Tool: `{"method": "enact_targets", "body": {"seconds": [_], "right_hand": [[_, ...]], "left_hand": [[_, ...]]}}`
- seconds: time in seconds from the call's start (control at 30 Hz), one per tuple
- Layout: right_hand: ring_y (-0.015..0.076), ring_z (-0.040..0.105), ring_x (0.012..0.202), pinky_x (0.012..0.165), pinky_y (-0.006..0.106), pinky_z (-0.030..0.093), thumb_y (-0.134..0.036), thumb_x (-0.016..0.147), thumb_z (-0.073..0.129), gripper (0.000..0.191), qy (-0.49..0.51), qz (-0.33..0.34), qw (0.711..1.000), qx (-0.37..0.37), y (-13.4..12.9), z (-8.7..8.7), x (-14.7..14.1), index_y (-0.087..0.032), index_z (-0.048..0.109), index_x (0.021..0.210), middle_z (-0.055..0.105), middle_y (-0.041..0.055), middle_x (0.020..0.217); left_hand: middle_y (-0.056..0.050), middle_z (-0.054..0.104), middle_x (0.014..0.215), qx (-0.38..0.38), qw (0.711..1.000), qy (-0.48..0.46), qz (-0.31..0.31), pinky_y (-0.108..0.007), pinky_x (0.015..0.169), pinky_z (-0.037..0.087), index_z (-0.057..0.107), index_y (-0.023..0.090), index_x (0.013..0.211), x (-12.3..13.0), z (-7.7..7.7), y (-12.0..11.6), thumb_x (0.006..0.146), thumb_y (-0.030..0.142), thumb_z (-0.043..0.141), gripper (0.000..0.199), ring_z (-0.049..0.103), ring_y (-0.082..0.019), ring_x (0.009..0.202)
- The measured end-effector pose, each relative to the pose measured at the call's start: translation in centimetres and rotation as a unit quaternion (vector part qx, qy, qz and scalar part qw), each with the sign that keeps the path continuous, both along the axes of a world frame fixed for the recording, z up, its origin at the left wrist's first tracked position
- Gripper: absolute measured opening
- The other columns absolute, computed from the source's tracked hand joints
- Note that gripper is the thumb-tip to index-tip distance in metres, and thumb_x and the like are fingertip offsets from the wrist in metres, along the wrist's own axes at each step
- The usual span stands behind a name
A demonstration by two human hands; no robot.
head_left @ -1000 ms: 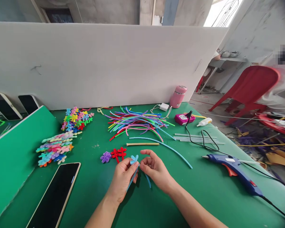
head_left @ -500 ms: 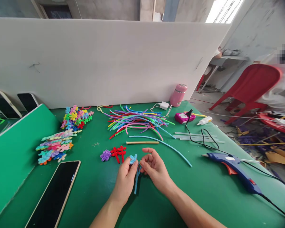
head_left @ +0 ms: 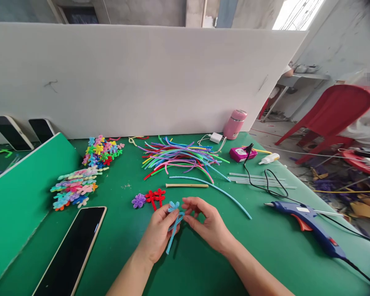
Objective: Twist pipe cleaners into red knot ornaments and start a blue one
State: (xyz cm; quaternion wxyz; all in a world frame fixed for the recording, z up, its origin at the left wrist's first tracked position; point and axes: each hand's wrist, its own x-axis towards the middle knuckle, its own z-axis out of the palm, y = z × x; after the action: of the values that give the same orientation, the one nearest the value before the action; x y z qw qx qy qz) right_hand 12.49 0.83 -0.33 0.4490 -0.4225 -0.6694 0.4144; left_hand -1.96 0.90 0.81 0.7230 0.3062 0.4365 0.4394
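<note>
My left hand (head_left: 158, 232) pinches a light blue pipe cleaner (head_left: 172, 240) whose upper end is bent into small flower petals. A free tail of it hangs down below the fingers. On the other side, my right hand (head_left: 206, 222) has its thumb and fingertips closed on a loop of the same pipe cleaner. Just beyond the left hand lie two red pipe-cleaner flowers (head_left: 156, 196) on stems and a purple flower (head_left: 139, 201). A wooden stick (head_left: 186, 186) and a loose blue pipe cleaner (head_left: 226, 195) rest behind the hands.
A pile of coloured pipe cleaners (head_left: 181, 156) lies at the back, finished flowers (head_left: 75, 189) at the left. A phone (head_left: 72, 250) is front left. To the right are a glue gun (head_left: 308, 222) with cord, clear glue sticks (head_left: 259, 179), a white bottle (head_left: 269, 158) and a pink flask (head_left: 235, 124).
The right fingers have drawn part of the blue pipe cleaner into a loop below the petals. The hanging tail now slants to the left. The view has shifted slightly.
</note>
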Motion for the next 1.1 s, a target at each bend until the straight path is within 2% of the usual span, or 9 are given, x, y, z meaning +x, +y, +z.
{"method": "enact_targets", "body": {"seconds": [0.13, 0.27, 0.4, 0.7, 0.97, 1.1], "right_hand": [[0.0151, 0.057, 0.077, 0.072, 0.030, 0.047, -0.017, 0.078, 0.052, 0.029, -0.069, 0.026, 0.993, 0.096, 0.04, 0.19, 0.41, -0.023, 0.051, 0.106, 0.062, 0.0043, 0.088], [0.0161, 0.057, 0.075, 0.067, 0.030, 0.046, -0.018, 0.081, 0.051, 0.028, -0.122, 0.035, 0.975, 0.182, 0.14, 0.26, 0.52, -0.025, 0.050, 0.108, 0.064, 0.0041, 0.084], [0.0165, 0.057, 0.069, 0.063, 0.030, 0.044, -0.019, 0.082, 0.049, 0.029, -0.159, 0.026, 0.961, 0.224, 0.22, 0.27, 0.55, -0.025, 0.048, 0.110, 0.065, 0.0041, 0.080], [0.0159, 0.058, 0.066, 0.060, 0.028, 0.044, -0.016, 0.082, 0.048, 0.025, -0.166, -0.009, 0.952, 0.256, 0.15, 0.29, 0.28, -0.023, 0.050, 0.106, 0.065, 0.0045, 0.078], [0.0163, 0.058, 0.066, 0.060, 0.029, 0.046, -0.017, 0.081, 0.048, 0.023, -0.151, -0.020, 0.961, 0.233, 0.07, 0.02, 0.36, -0.023, 0.053, 0.103, 0.065, 0.0051, 0.077], [0.0156, 0.059, 0.068, 0.063, 0.029, 0.048, -0.016, 0.080, 0.050, 0.027, -0.109, -0.038, 0.974, 0.193, -0.01, -0.28, 0.20, -0.024, 0.050, 0.106, 0.064, 0.0040, 0.079]], "left_hand": [[0.003, 0.051, 0.056, -0.022, 0.999, -0.030, -0.022, -0.019, 0.042, 0.028, 0.060, 0.014, 0.067, -0.08, 0.32, 0.07, 0.064, 0.027, 0.066, 0.015, 0.036, -0.005, 0.043], [0.003, 0.052, 0.055, -0.023, 0.998, -0.041, -0.043, -0.019, 0.042, 0.029, 0.062, 0.014, 0.068, -0.20, 0.22, 0.08, 0.066, 0.027, 0.065, 0.014, 0.039, -0.005, 0.043], [0.002, 0.053, 0.058, -0.022, 0.998, -0.035, -0.047, -0.019, 0.042, 0.029, 0.063, 0.014, 0.068, -0.20, 0.32, 0.07, 0.064, 0.029, 0.067, 0.017, 0.040, -0.006, 0.045], [0.002, 0.052, 0.060, 0.017, 0.999, 0.000, -0.035, -0.019, 0.047, 0.031, 0.063, 0.014, 0.072, -0.06, 0.38, -0.03, 0.066, 0.032, 0.066, 0.019, 0.041, -0.008, 0.053], [0.003, 0.047, 0.057, 0.043, 0.996, 0.054, -0.056, -0.020, 0.047, 0.028, 0.060, 0.016, 0.068, -0.36, 0.29, -0.05, 0.067, 0.035, 0.064, 0.019, 0.040, -0.009, 0.053], [0.005, 0.040, 0.053, 0.069, 0.992, 0.090, -0.050, -0.019, 0.045, 0.025, 0.056, 0.016, 0.063, -0.43, 0.13, -0.10, 0.068, 0.036, 0.062, 0.022, 0.032, -0.008, 0.049]]}}
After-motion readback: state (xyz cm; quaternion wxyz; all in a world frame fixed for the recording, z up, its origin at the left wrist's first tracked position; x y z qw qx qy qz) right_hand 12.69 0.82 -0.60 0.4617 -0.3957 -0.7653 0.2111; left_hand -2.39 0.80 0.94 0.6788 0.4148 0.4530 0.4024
